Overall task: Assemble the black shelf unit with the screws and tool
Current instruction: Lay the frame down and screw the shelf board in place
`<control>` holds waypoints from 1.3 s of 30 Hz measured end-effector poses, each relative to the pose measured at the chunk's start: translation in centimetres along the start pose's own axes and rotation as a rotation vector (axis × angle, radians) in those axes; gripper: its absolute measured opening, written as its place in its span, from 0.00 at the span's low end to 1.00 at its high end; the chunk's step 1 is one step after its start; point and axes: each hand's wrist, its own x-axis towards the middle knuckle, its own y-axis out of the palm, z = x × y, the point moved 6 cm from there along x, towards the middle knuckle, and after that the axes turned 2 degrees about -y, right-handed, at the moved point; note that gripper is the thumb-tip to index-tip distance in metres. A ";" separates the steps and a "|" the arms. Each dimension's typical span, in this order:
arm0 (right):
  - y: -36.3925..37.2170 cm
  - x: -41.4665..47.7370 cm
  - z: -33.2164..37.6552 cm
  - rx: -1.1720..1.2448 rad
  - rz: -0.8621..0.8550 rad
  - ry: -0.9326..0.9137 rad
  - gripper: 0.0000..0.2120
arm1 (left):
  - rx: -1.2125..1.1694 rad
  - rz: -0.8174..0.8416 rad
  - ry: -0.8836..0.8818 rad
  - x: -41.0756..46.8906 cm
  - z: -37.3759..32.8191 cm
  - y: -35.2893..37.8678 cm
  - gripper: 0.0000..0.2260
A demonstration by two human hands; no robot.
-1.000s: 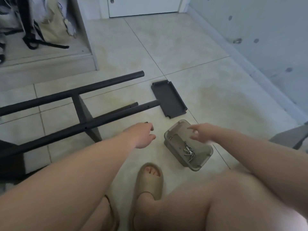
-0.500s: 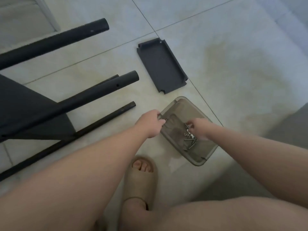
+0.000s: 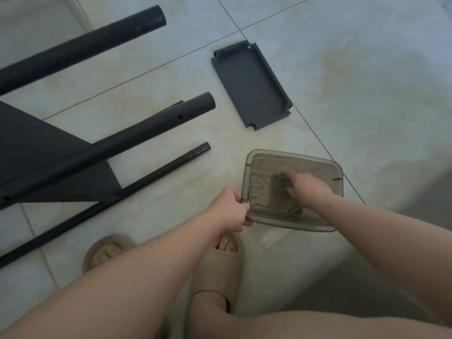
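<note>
Gripping the clear container (image 3: 293, 157) by its rim with the left hand (image 3: 232, 211), fingers curled round it, a person has the right hand (image 3: 303, 189) among the screws (image 3: 280, 176), finger pose unclear.

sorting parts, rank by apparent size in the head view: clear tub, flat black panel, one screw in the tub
1. clear tub, though it sits nearer the camera
2. flat black panel
3. screw

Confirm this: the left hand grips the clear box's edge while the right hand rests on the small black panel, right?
No. The left hand grips the edge of the clear box, but the right hand is inside the box among the screws; the head view shows the small black panel lying on the floor.
</note>
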 end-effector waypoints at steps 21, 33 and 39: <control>-3.7 -2.0 0.4 -0.053 -0.167 -0.005 0.09 | 0.206 -0.068 0.026 -1.6 -0.2 -0.5 0.20; -18.3 -15.5 13.6 0.057 -0.230 -0.316 0.09 | 0.731 -0.204 0.284 -16.8 -5.0 -9.9 0.17; -20.9 -23.3 23.8 0.249 -0.284 -0.459 0.05 | 0.701 -0.295 0.336 -24.7 -2.3 -18.3 0.14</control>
